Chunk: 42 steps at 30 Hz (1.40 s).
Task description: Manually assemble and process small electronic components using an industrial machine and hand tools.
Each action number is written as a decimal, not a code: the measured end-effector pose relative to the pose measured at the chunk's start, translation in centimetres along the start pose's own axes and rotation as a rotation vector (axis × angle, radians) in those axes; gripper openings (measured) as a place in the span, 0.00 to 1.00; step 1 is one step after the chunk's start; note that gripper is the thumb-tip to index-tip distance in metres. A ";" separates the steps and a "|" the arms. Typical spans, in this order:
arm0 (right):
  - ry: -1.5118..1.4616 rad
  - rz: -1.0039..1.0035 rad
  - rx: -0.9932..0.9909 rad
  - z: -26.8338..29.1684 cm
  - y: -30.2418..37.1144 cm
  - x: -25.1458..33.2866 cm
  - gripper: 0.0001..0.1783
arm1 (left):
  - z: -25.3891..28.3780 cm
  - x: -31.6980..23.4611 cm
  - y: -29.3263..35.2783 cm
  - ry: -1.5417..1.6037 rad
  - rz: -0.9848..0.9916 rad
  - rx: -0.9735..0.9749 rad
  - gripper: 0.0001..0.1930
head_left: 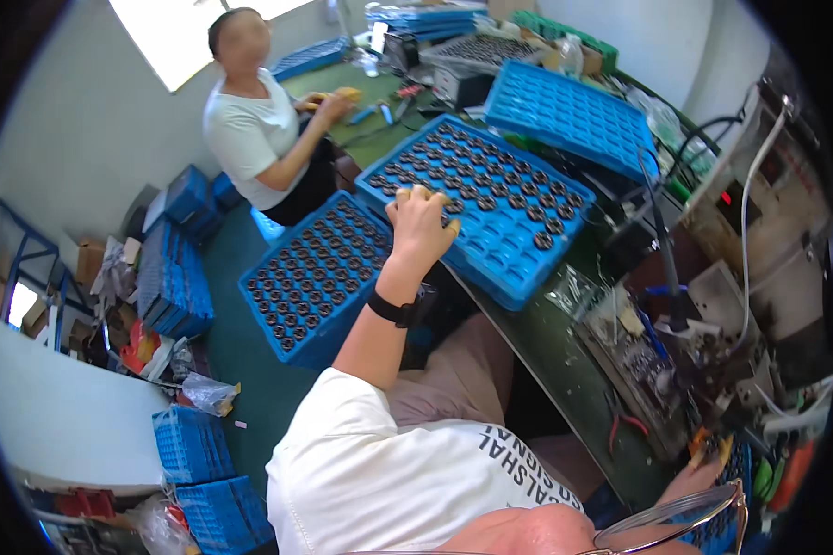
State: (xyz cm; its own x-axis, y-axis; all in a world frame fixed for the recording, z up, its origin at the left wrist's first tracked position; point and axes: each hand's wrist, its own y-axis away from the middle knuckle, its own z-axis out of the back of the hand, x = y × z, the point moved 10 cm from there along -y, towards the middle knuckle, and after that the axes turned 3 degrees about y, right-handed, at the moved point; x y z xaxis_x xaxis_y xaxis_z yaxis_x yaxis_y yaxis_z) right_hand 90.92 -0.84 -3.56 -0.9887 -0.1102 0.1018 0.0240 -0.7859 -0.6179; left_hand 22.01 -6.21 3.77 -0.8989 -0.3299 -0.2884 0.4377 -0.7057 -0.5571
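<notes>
My left hand (420, 225), with yellow covers on its fingertips, reaches over a blue compartment tray (509, 277) on the bench. Its fingers curl down at the tray's near edge; what they hold is hidden. Round black parts (541, 240) fill most pockets, while several pockets toward the near right corner are bare. At the lower right, my right hand (696, 478) is partly cut off by eyeglasses (713, 504). Its fingers, with yellow and orange at the tips, close round something small and dark beside the metal bench machine (713, 305).
A second filled blue tray (315, 277) stands left of the bench. Another blue tray (569, 116) leans behind. Red-handled pliers (627, 424) lie near the bench edge. A co-worker (259, 139) sits across, hands on a yellow thing. Stacked blue trays (176, 277) line the left floor.
</notes>
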 end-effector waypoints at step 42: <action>0.187 -0.595 0.022 11.1 7.7 -23.4 0.17 | -9.8 -5.6 1.7 1.032 0.093 0.301 0.21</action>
State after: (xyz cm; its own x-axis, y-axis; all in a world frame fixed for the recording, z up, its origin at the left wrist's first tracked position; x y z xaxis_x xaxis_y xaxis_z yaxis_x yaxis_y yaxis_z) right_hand 115.86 -11.04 -2.06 -0.8430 0.4571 0.2837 -0.5374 -0.6928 -0.4809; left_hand 28.04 0.59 -3.21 -0.3506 0.1985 -0.9153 0.3537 -0.8768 -0.3257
